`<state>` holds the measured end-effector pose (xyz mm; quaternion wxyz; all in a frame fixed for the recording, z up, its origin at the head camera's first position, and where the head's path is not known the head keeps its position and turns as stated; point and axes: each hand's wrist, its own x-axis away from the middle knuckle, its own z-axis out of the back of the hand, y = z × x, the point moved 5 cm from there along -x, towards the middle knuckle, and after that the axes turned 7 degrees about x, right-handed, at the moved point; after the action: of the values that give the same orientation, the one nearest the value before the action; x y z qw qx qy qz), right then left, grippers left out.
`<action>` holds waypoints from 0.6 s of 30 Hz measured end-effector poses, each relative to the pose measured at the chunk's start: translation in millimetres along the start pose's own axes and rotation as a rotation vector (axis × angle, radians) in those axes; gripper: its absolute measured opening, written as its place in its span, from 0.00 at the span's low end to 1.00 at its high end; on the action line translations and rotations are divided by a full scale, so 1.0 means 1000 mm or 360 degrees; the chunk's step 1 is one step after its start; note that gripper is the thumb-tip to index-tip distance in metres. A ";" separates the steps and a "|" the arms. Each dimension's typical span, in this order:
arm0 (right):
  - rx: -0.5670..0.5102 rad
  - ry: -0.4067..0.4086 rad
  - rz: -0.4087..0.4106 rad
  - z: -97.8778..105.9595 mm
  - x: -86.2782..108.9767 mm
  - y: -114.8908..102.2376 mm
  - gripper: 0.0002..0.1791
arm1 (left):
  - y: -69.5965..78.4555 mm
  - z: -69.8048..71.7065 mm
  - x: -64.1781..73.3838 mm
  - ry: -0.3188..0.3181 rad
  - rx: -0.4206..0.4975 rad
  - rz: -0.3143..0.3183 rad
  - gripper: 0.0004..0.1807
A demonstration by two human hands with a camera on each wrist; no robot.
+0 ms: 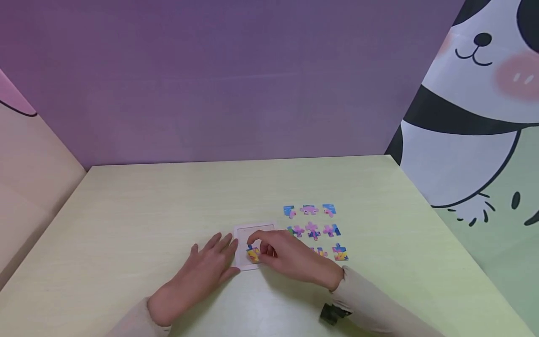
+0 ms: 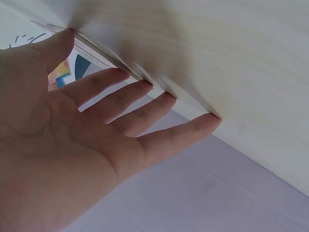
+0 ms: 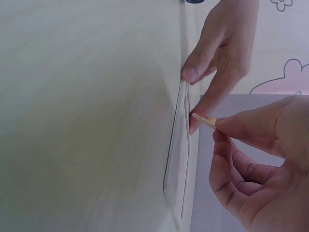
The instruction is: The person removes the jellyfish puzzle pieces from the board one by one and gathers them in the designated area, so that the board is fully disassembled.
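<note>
My right hand (image 1: 290, 255) pinches a yellow and blue jigsaw puzzle piece (image 1: 253, 253) between thumb and forefinger, over the left part of a pale puzzle frame (image 1: 248, 267). In the right wrist view the piece (image 3: 205, 121) is held above the frame (image 3: 175, 159). My left hand (image 1: 206, 267) lies with spread fingers at the frame's left edge, its fingertips touching the edge and the table. The left wrist view shows the palm and straight fingers of that hand (image 2: 96, 130), holding nothing. Part of the frame's right side is hidden behind my right hand.
Right of the frame, loose puzzle pieces lie in rows: a pink and blue piece (image 1: 309, 210) at the back, a pink piece (image 1: 312, 230) in the middle, a yellow piece (image 1: 340, 252) in front. My right forearm partly covers the front row. A purple wall (image 1: 236, 93) stands behind the table (image 1: 168, 201).
</note>
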<state>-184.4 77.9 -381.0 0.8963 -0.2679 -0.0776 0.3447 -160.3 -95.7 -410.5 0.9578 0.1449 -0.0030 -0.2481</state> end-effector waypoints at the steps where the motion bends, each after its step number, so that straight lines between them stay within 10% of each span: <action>1: -0.0005 0.0007 -0.0012 0.001 0.002 0.002 0.14 | 0.000 0.000 0.000 0.0004 -0.0001 -0.0004 0.32; 18: -0.0172 0.0097 -0.0076 0.023 0.036 0.032 0.13 | 0.003 0.002 0.003 0.0036 0.0012 -0.0038 0.31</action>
<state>-183.3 131.7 -380.6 0.8904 -0.3245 -0.0751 0.3101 -156.0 -95.4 -408.1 0.9542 0.1514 0.0085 -0.2578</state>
